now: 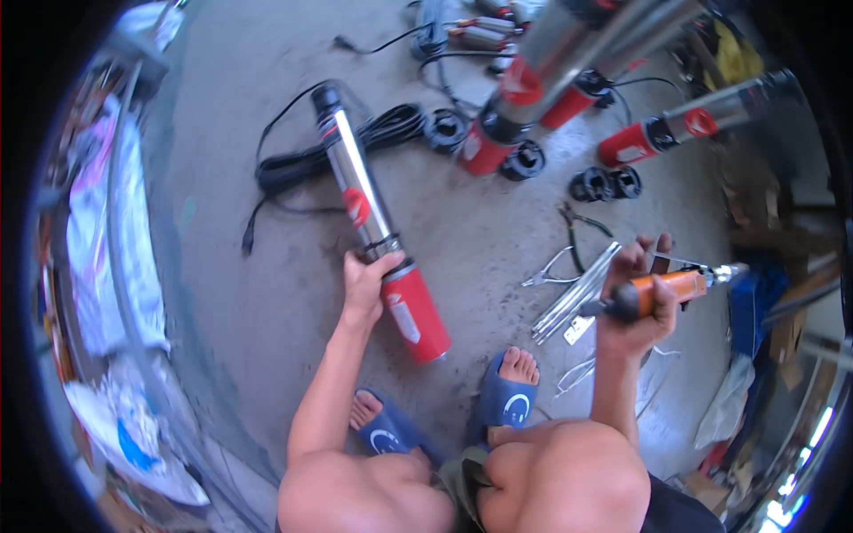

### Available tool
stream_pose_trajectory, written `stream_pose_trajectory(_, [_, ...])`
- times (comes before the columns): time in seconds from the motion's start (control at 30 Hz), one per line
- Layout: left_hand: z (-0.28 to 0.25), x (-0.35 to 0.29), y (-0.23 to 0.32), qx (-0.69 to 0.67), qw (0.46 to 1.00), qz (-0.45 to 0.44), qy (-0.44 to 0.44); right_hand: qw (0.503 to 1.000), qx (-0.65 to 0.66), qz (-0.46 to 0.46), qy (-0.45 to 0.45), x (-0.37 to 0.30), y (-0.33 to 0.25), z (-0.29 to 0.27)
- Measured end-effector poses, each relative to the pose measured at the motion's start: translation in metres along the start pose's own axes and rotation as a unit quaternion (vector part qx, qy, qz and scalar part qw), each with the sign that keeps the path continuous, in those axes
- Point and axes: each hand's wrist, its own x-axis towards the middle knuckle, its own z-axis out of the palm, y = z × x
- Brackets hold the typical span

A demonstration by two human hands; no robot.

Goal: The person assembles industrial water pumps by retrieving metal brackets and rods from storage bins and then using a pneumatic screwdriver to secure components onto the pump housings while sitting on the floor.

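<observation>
My left hand (362, 289) is wrapped round the lower middle of a long submersible pump (358, 160), just above its red end. The pump slants across the floor in front of my feet, its silver barrel leading away to a black cap at the far end. A black cable runs from that cap. On the right, my right hand (638, 330) grips an orange and black hand-held power driver (682, 285), held above the floor with its metal tip toward the right. The fingers behind the driver are partly blurred; a thin metal piece shows near them.
A coiled black cable (391, 131) lies beside the pump. Farther off stand several silver and red pumps (484, 147), with black ring fittings (522, 160) around them. Pliers (577, 235) and a bundle of shiny metal strips (577, 293) lie left of the driver. White sacks (107, 258) line the left side.
</observation>
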Motion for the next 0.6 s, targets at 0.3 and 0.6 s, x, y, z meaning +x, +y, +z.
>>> stream_pose_trajectory(0.3, [-0.008,-0.005,0.001,0.008,1.0,-0.017,0.015,0.93,-0.231,0.028,-0.284,-0.023,0.163,0.068])
stream_pose_trajectory(0.6, [-0.014,0.003,-0.004,-0.012,1.0,-0.011,0.019,0.903,-0.279,0.039,-0.325,-0.014,0.208,0.066])
